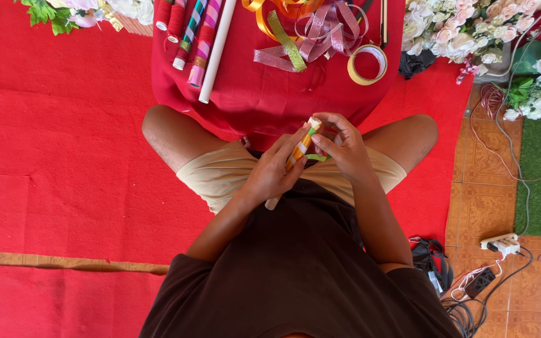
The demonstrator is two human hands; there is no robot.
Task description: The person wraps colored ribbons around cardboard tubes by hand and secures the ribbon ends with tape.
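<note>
I sit cross-legged on a red carpet. My left hand (272, 170) is wrapped around a short stick (302, 145) covered in orange, white and green ribbon, tilted up to the right. My right hand (340, 145) pinches the stick's upper end, and a green ribbon end (315, 158) hangs below its fingers. Both hands are over my lap, just in front of a low table draped in red cloth (252, 94).
On the red cloth lie several wrapped sticks (195, 37), a white tube (215, 50), loose pink, gold and orange ribbons (308, 34) and a tape roll (367, 64). Artificial flowers (464, 28) sit at the top right and left. Cables and a power strip (501, 243) lie on the tiles.
</note>
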